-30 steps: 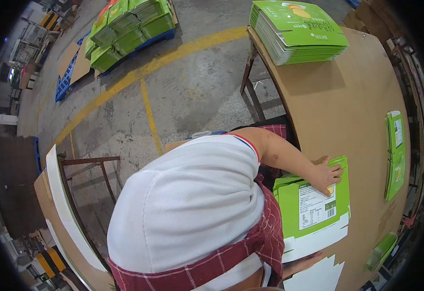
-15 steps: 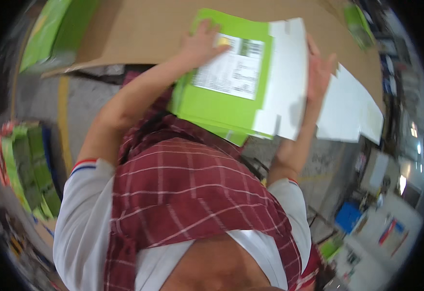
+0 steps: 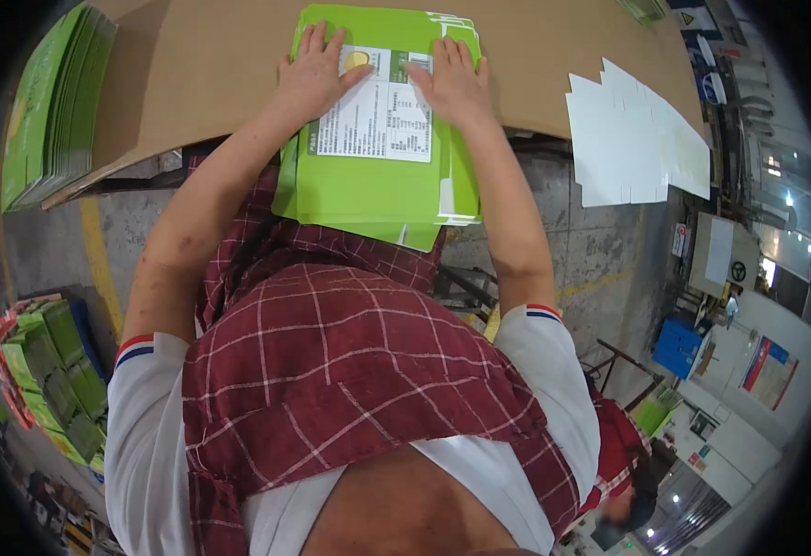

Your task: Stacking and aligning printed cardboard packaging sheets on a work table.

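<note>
A flat green carton with a white printed label lies in front of me on the brown table, its near end jutting over the edge. Other flat green cartons show beneath it, slightly out of line. My left hand rests on the label's left side, fingers stretched out and pointing away from me. On the other side, my right hand lies flat by the carton's right edge, its thumb reaching over the label. Neither hand grips anything.
Unfolded white carton blanks lie at the table's right, overhanging its edge. A stack of green cartons stands at the far left. More green cartons are piled low on the left. A person in red is at the lower right.
The white panel that stuck out to the right has been folded away, and the carton now lies flat. My right hand has moved from behind that panel onto the green top.
</note>
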Motion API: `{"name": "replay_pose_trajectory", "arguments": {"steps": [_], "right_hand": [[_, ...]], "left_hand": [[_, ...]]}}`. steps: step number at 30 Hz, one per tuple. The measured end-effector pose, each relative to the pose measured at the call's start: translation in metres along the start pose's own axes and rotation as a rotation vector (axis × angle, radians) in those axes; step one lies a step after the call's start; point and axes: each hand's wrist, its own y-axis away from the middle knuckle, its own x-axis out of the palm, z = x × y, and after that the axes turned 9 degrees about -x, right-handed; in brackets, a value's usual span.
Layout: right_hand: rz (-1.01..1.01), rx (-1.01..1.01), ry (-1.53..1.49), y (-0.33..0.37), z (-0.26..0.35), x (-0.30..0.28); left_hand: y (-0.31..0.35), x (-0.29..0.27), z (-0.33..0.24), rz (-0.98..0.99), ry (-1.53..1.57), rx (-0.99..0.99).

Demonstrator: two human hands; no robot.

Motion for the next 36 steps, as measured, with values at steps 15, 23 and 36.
{"name": "replay_pose_trajectory", "arguments": {"steps": [15,23,36], "right_hand": [[-0.134,-0.12,-0.85,0.175,-0.003,-0.03],[0.087,0.69,0.433,0.162,-0.203,-0.012],[-0.055,0.15,-0.274,0.114,-0.092,-0.063]], "left_hand": [[-0.001,-0.004,-0.005,0.029,0.056,0.059],[0.0,-0.004,-0.004,0.062,0.069,0.054],[0.001,-0.005,-0.003,0.073,0.079,0.001]]}}
